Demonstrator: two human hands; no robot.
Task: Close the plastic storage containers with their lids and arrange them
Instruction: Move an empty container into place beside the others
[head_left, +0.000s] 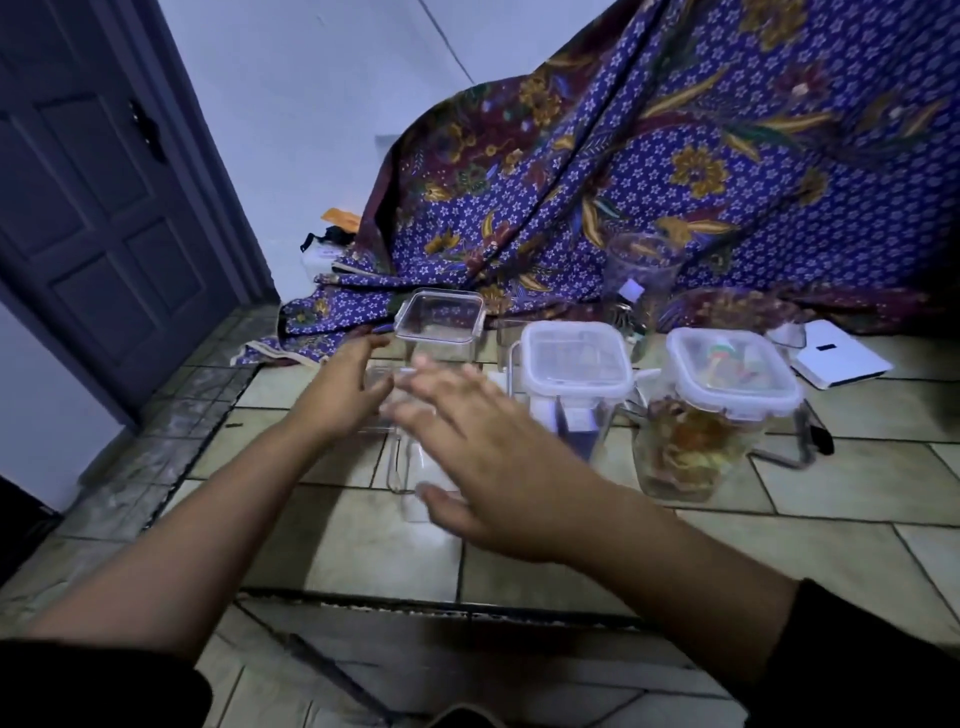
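I sit over a tiled floor (363, 540) with both hands reaching forward. My left hand (343, 389) is spread wide, its fingertips close beside the lower wall of a clear empty container (439, 325) that stands open-topped at the back, in front of the purple patterned cloth (649, 171). My right hand (483, 457) is also spread flat, palm down, fingers splayed and blurred, hovering over another clear container (415, 467) that stands between my two hands; I cannot tell whether it touches it or whether a lid is on it. To the right of my right hand stand two containers already capped: the lidded container (574, 374) and, beyond it, the lidded container with colourful contents (727, 410). Neither hand holds anything that I can make out
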